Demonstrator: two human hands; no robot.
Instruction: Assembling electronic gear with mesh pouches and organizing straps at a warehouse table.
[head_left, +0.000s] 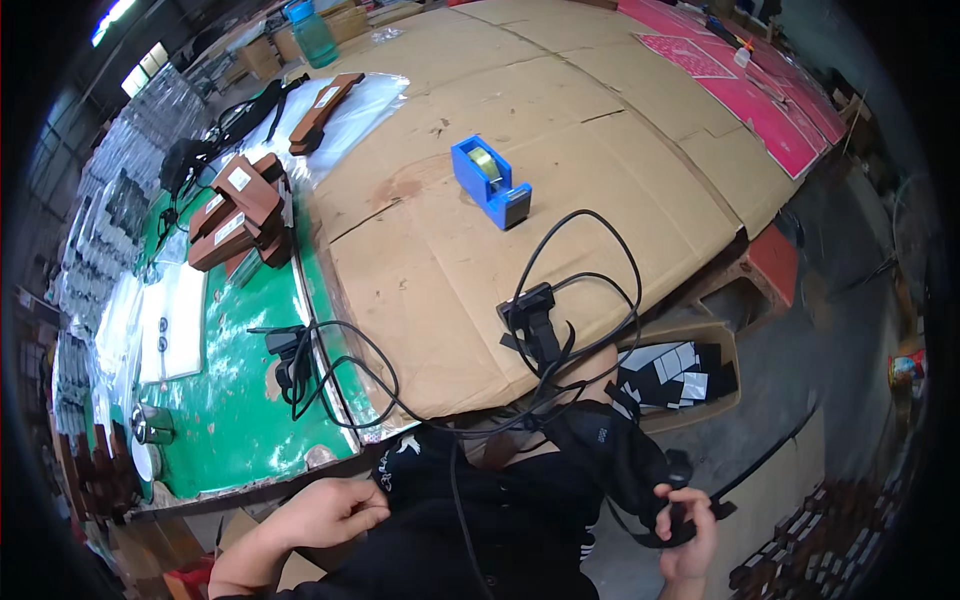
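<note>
My left hand [340, 508] is held close in front of my black shirt, its fingers curled into a loose fist with nothing showing in it. At the lower right, my right hand [688, 522] has its fingers closed around a black strap. That strap belongs to a black fabric pouch [607, 440] hanging beside my body. A black cable [455, 500] runs down over my shirt and loops up onto the table edge. There it meets a small black device on a strap [540, 318]. Another black clip-like device [288, 345] lies on the green surface, joined to the cable.
A blue tape dispenser [490, 185] stands on the cardboard-covered table [420, 270]. Brown blocks [245, 215] are stacked on the green tabletop [230, 430]. An open box of black and silver pieces [735, 395] sits at the right. A blue bottle [313, 38] stands far back.
</note>
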